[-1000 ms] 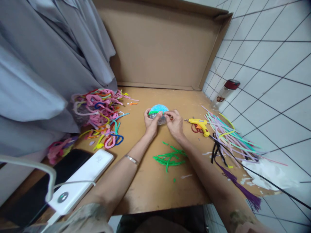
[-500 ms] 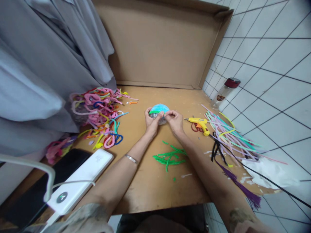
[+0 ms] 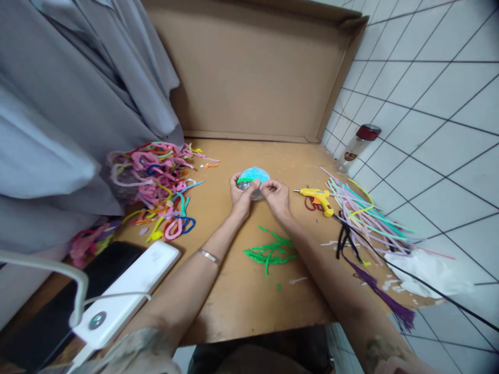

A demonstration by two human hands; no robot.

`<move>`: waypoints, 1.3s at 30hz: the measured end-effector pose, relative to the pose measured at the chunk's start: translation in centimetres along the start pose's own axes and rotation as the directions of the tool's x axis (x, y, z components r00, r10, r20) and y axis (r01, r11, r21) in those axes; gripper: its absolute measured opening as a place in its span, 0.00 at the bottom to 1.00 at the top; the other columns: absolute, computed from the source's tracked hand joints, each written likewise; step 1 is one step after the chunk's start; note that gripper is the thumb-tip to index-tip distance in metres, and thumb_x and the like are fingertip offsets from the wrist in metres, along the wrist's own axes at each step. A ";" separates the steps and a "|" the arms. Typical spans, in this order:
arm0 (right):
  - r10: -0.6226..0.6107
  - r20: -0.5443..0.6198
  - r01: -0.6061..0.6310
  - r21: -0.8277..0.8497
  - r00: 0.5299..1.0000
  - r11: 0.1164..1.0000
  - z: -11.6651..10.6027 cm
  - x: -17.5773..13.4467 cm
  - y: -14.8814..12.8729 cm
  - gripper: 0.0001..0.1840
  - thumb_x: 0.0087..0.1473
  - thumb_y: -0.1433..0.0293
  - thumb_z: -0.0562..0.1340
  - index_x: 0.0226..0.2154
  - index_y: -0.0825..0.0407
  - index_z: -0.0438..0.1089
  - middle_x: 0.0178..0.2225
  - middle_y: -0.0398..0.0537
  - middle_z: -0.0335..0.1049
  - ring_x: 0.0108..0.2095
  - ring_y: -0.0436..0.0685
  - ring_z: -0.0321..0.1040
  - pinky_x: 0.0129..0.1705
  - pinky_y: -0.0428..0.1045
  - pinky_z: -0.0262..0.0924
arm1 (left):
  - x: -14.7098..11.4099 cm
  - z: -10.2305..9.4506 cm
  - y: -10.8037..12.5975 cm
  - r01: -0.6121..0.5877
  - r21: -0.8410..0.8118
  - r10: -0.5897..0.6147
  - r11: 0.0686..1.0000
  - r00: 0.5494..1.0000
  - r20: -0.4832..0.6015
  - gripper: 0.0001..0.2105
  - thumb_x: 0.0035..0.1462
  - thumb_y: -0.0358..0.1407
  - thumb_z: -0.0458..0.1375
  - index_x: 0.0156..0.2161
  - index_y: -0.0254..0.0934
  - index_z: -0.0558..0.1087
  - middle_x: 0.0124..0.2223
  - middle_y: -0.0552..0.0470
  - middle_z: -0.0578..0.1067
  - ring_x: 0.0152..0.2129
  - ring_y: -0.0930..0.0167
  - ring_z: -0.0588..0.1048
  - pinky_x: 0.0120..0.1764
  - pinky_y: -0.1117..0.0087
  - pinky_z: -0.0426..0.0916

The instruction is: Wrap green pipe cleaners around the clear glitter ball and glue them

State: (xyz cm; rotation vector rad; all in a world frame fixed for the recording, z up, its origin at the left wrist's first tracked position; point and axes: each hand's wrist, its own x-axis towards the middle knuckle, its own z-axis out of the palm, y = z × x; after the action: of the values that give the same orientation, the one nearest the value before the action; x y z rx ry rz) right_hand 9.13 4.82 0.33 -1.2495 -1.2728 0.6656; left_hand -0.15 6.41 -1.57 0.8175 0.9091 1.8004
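Above the middle of the table is a round clear ball (image 3: 254, 174), its top covered with rows of light-blue pipe cleaner and a green strip along the lower edge of the blue. My left hand (image 3: 241, 193) is wrapped round its left side, thumb pressed across the front near the green strip. At the ball's right edge my right hand (image 3: 276, 195) is closed in a pinch; what sits between its fingertips is hidden. Cut green pipe cleaner pieces (image 3: 268, 254) lie in a loose pile on the table between my forearms.
To the right lie a yellow glue gun (image 3: 317, 198) with a black cord, long pastel pipe cleaners (image 3: 362, 215) and a purple bundle (image 3: 382, 296). A clear bottle (image 3: 355, 148) stands behind them. Tangled colourful pipe cleaners (image 3: 152, 176) and a white power bank (image 3: 132, 291) are on the left.
The whole view has shifted slightly. My right fingers have closed in nearer to my left thumb at the ball's lower right edge; my left hand keeps its hold.
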 end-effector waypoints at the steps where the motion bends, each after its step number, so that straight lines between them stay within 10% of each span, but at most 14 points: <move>1: -0.027 0.042 0.028 -0.031 0.999 0.999 -0.7 0.1 0.0 0.06 0.44 0.66 0.60 0.24 0.52 0.69 0.25 0.43 0.70 0.26 0.51 0.66 0.33 0.47 0.63 | 0.0 0.0 0.0 -0.003 0.005 0.003 1.000 1.000 0.000 0.38 0.29 0.45 0.74 0.48 0.41 0.64 0.41 0.52 0.72 0.32 0.74 0.73 0.36 0.73 0.69; 5: -0.206 0.010 0.196 -0.353 0.979 0.915 -5.4 0.6 0.1 0.08 0.48 0.70 0.57 0.29 0.51 0.71 0.33 0.48 0.73 0.35 0.55 0.69 0.43 0.52 0.63 | 0.1 -0.1 0.2 -0.007 0.029 0.007 1.000 1.000 -0.004 0.36 0.29 0.43 0.74 0.47 0.41 0.65 0.43 0.51 0.71 0.34 0.73 0.73 0.38 0.73 0.68; 8: -0.270 -0.174 0.084 -0.678 0.947 0.730 -9.7 0.6 0.2 0.13 0.53 0.69 0.53 0.36 0.53 0.72 0.39 0.55 0.73 0.44 0.61 0.68 0.49 0.57 0.59 | 0.2 -0.1 0.1 -0.015 0.039 0.015 0.999 1.000 -0.011 0.35 0.29 0.42 0.73 0.46 0.41 0.66 0.43 0.51 0.71 0.35 0.73 0.72 0.39 0.72 0.68; 13: -0.061 -0.281 -0.245 -0.908 0.958 0.340 -13.1 -0.5 0.3 0.24 0.57 0.59 0.55 0.44 0.63 0.71 0.44 0.71 0.71 0.46 0.71 0.69 0.46 0.60 0.60 | 0.3 -0.1 0.0 -0.021 0.030 0.022 0.999 1.000 -0.020 0.33 0.30 0.42 0.73 0.45 0.42 0.66 0.43 0.51 0.71 0.36 0.72 0.72 0.40 0.73 0.68; 17: 0.084 -0.294 -0.305 -0.931 0.952 0.202 -13.0 -0.7 0.5 0.35 0.53 0.50 0.60 0.47 0.67 0.69 0.42 0.73 0.71 0.43 0.72 0.73 0.41 0.59 0.64 | 0.3 -0.1 0.1 -0.031 0.038 0.032 0.999 0.999 -0.025 0.33 0.31 0.42 0.72 0.45 0.42 0.66 0.43 0.51 0.70 0.36 0.72 0.72 0.40 0.73 0.68; 27: 0.093 -0.385 -0.391 -0.846 0.918 0.361 -14.3 0.3 1.1 0.27 0.50 0.56 0.61 0.44 0.61 0.72 0.45 0.67 0.72 0.45 0.70 0.71 0.41 0.56 0.63 | 0.3 -0.1 0.0 0.006 -0.010 -0.006 1.000 1.000 -0.020 0.34 0.30 0.42 0.73 0.45 0.41 0.65 0.43 0.52 0.70 0.35 0.73 0.72 0.38 0.74 0.68; 34: -0.159 -0.363 -0.196 -0.764 0.918 0.615 -12.8 -0.3 -0.5 0.27 0.51 0.53 0.58 0.46 0.57 0.65 0.36 0.56 0.71 0.38 0.64 0.69 0.37 0.53 0.59 | -0.2 0.4 -0.4 0.052 -0.037 -0.052 0.998 0.999 0.008 0.36 0.30 0.45 0.73 0.47 0.41 0.64 0.41 0.51 0.71 0.35 0.71 0.73 0.39 0.71 0.68; 39: -0.198 -0.252 -0.081 -0.787 0.947 0.612 -10.9 -1.5 -1.4 0.19 0.53 0.57 0.58 0.41 0.54 0.65 0.32 0.54 0.71 0.34 0.63 0.68 0.35 0.52 0.57 | -0.3 0.4 -0.4 0.060 -0.051 -0.059 0.997 0.998 0.012 0.37 0.30 0.46 0.73 0.47 0.42 0.64 0.41 0.52 0.71 0.35 0.72 0.73 0.39 0.71 0.68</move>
State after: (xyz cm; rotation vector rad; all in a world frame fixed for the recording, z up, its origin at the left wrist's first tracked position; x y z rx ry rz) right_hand 18.60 -0.33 2.90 -1.9326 -1.3617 -0.2350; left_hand 0.50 6.38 -1.76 0.7596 0.8683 1.7590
